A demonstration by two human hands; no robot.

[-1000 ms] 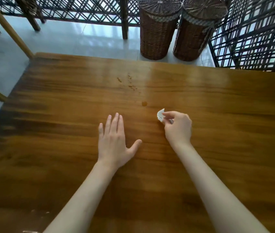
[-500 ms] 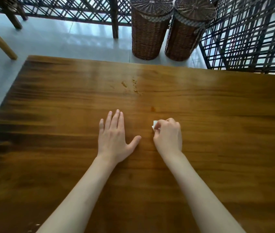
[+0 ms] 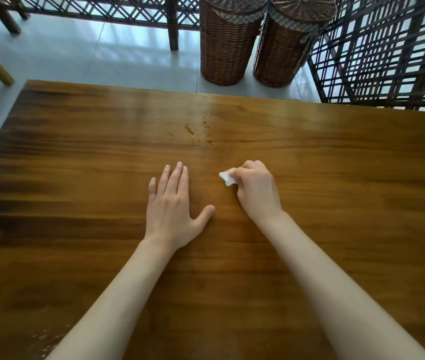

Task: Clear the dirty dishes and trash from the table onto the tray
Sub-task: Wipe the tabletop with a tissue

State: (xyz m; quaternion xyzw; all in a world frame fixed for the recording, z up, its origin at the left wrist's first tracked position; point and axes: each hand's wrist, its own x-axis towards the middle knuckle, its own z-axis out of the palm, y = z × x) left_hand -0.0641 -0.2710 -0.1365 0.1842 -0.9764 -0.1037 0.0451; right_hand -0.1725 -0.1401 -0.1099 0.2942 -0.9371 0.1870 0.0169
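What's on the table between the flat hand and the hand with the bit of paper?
Nothing: the head view shows bare wood between the left hand and the right hand pinching the white tissue.

No readable text, label or number shows anywhere.

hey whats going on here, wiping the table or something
A person leans over a wooden table. The right hand pinches a small crumpled white tissue against the wood, while the left hand rests flat beside it. Brownish spill spots lie farther out, untouched by the tissue. No tray or dishes are in view.
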